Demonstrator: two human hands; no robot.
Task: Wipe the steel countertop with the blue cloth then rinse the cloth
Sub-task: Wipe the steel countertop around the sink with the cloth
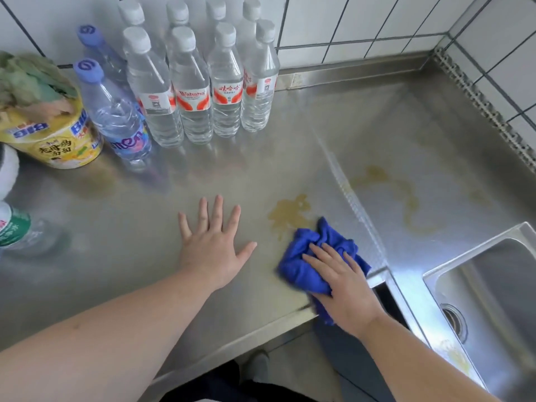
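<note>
The left hand (213, 248) lay flat on the steel counter (121, 227), fingers straight and spread, holding nothing. Just to its right, the right hand (345, 288) pressed down on the bunched blue cloth (304, 271) with straight fingers, near the counter's near edge. A yellowish spill (290, 214) sat just beyond the cloth, touching its far edge, and more yellow streaks (406, 198) ran across the counter to the right. The sink (493, 291) was at the near right. Clear water bottles (197, 91) stood clustered at the far left, with a yellow noodle cup (58, 143) left of them.
</note>
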